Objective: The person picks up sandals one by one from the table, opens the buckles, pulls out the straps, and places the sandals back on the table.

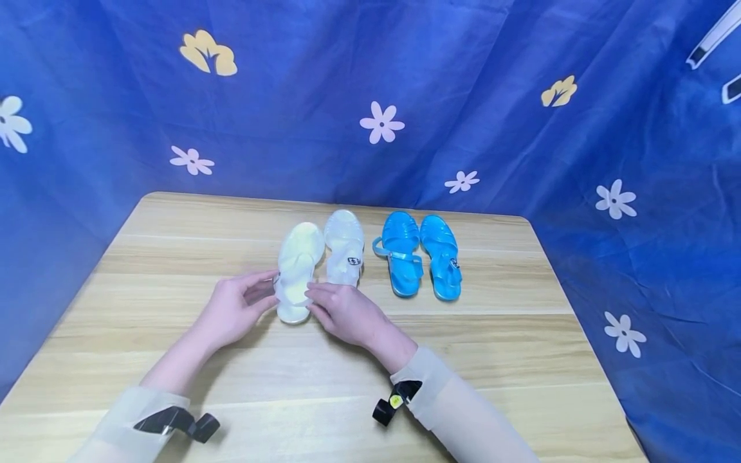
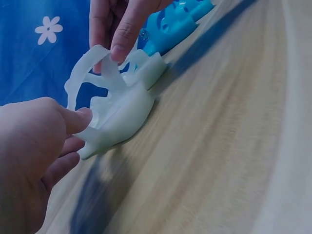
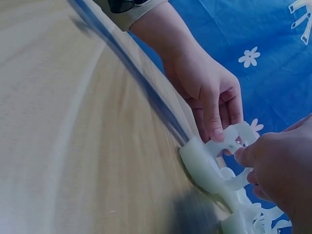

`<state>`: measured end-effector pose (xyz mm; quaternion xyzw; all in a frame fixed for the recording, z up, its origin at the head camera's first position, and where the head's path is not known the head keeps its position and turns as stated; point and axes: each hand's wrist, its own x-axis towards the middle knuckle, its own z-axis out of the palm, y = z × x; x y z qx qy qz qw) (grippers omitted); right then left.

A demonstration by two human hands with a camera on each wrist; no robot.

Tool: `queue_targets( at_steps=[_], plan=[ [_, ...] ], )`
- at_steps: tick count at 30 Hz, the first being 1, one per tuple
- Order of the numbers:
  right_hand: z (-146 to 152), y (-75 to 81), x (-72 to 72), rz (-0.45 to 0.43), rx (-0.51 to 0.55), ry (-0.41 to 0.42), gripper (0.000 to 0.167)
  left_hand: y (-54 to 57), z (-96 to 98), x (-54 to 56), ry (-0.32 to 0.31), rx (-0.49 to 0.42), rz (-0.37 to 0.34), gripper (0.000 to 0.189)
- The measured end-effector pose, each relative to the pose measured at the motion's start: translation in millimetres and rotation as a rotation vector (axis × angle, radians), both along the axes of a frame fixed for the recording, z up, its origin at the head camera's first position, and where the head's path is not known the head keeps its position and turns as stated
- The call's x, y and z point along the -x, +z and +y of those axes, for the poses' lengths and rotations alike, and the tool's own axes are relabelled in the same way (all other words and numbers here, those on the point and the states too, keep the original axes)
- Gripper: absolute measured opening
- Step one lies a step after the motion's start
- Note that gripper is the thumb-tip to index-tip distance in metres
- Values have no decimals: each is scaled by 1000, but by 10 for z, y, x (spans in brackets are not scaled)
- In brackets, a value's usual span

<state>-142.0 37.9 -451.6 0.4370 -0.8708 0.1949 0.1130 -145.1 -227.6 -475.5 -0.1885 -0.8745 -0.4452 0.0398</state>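
Note:
A whitish translucent jelly sandal (image 1: 301,243) stands on the wooden table in front of me, toe pointing away. On its left side my left hand (image 1: 234,308) pinches the ankle strap between thumb and fingers. From the right, my right hand (image 1: 350,314) pinches the other side of that strap (image 2: 113,75), which stands up in a loop above the sole. Close to the right of it sits a second clear jelly sandal (image 1: 344,233), its heel partly behind my right hand. The right wrist view shows both hands at the raised strap (image 3: 243,131).
Two blue jelly sandals, one (image 1: 401,233) with its strap out to the left and another (image 1: 441,241), lie side by side further right on the table (image 1: 498,360). A blue flower-patterned cloth (image 1: 301,96) hangs behind the table and along its sides.

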Motion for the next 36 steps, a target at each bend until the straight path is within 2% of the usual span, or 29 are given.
queue_targets(
  at_steps=[9, 19, 29, 32, 36],
  plan=[
    [40, 6, -199, -72, 31, 30, 27, -1, -55, -239, 15, 12, -24, 53],
    [63, -20, -287, -70, 79, 52, 25, 16, -56, -383, 36, 31, -28, 54],
    [90, -4, -334, -101, 117, 74, 26, -6, -56, -461, 35, -19, -4, 53],
    [128, 20, -339, -132, 130, 73, 27, -19, -43, -462, 15, -34, 2, 54],
    [209, 48, -329, -175, 198, 66, 28, -24, -16, -448, -28, -70, -13, 54]
  ],
)
